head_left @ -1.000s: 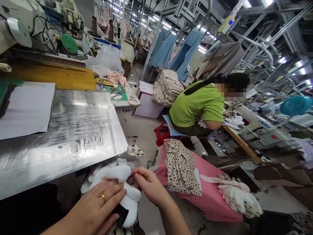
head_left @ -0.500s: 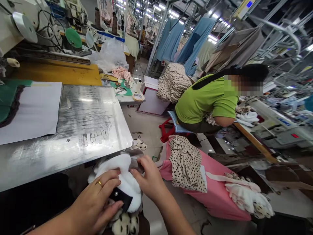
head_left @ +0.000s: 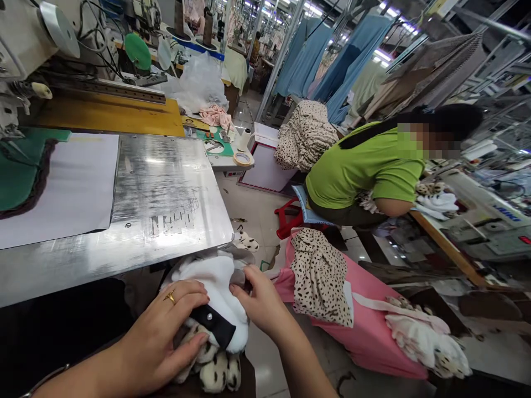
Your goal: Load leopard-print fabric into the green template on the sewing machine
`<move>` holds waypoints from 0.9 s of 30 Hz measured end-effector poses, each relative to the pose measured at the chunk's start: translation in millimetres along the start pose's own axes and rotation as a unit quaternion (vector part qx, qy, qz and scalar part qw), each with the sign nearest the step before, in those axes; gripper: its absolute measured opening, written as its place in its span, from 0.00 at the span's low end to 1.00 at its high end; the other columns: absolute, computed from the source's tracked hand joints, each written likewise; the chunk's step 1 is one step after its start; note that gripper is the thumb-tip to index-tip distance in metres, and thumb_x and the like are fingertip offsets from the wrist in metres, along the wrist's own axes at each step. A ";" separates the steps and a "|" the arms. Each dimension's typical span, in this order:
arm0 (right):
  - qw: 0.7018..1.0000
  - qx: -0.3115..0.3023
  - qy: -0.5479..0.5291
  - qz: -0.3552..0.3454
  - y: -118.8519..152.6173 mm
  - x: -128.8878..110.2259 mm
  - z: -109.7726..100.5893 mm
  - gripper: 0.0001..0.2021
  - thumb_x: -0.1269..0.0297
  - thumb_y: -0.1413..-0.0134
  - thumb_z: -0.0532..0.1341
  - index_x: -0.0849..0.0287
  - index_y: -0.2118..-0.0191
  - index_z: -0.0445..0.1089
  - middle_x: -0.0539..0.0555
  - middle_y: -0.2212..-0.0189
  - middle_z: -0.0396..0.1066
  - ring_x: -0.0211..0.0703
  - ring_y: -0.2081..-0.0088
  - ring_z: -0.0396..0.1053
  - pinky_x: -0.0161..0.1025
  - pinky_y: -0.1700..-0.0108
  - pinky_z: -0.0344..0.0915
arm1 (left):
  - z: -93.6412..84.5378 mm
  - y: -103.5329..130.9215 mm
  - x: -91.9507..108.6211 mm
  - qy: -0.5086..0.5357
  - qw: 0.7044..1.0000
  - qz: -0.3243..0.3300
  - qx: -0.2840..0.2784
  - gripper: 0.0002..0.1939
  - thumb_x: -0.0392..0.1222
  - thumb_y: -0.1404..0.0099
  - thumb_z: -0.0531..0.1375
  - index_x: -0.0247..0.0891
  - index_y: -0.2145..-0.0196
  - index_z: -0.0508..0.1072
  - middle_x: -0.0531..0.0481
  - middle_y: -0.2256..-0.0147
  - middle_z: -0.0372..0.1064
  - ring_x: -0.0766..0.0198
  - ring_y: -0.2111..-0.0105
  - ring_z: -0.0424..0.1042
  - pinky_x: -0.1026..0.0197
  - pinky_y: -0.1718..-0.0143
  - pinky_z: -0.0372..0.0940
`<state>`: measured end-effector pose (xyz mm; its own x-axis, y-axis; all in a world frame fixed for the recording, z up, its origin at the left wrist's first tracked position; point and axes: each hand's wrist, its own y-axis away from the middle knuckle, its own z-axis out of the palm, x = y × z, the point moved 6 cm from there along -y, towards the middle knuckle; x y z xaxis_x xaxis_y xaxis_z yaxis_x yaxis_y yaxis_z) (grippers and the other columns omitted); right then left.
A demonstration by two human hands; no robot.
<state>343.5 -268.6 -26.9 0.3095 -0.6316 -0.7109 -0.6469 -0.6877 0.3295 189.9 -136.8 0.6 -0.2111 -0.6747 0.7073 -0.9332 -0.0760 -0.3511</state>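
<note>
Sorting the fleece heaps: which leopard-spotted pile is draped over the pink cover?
The leopard-spotted pile nearest the right hand, hanging over the pink cover; the other spotted pile lies behind the seated person.
</note>
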 end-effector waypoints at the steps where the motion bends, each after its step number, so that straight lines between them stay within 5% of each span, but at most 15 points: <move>1: 1.000 0.002 0.001 -0.003 0.2 -0.1 1.1 0.08 0.66 0.45 0.59 0.57 0.71 0.57 0.50 0.67 0.61 0.43 0.63 0.60 0.40 0.62 0.55 | 0.4 0.5 -0.3 -0.002 1.000 -0.018 -0.002 0.18 0.38 0.30 0.55 0.39 0.44 0.62 0.48 0.46 0.62 0.65 0.41 0.58 0.66 0.37 0.51; 8: 0.999 0.035 -0.005 -0.040 2.0 -6.0 5.6 0.05 0.72 0.45 0.60 0.58 0.68 0.61 0.54 0.60 0.65 0.48 0.55 0.63 0.44 0.54 0.59 | 0.9 2.4 4.0 0.014 0.998 -0.046 -0.027 0.15 0.33 0.28 0.50 0.43 0.46 0.64 0.48 0.52 0.60 0.64 0.48 0.61 0.64 0.46 0.58; 18: 0.996 0.043 0.065 -0.036 1.7 -8.1 6.7 0.13 0.72 0.48 0.61 0.58 0.74 0.54 0.50 0.70 0.63 0.44 0.62 0.60 0.39 0.62 0.54 | 0.0 -0.6 6.6 0.052 0.996 0.015 -0.065 0.12 0.25 0.33 0.49 0.38 0.58 0.66 0.46 0.58 0.61 0.62 0.55 0.64 0.60 0.53 0.65; 27: 0.998 0.028 0.044 -0.019 -0.7 -5.2 8.9 0.04 0.71 0.47 0.62 0.59 0.68 0.65 0.54 0.64 0.68 0.48 0.57 0.63 0.44 0.57 0.58 | -8.2 4.3 10.8 0.026 0.996 0.073 -0.043 0.13 0.22 0.35 0.50 0.36 0.60 0.67 0.45 0.58 0.64 0.61 0.49 0.67 0.60 0.44 0.66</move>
<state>336.1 -261.7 -29.0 0.3928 -0.6357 -0.6645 -0.6706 -0.6925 0.2660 181.3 -138.4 11.8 -0.3594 -0.6347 0.6841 -0.9125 0.0856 -0.3999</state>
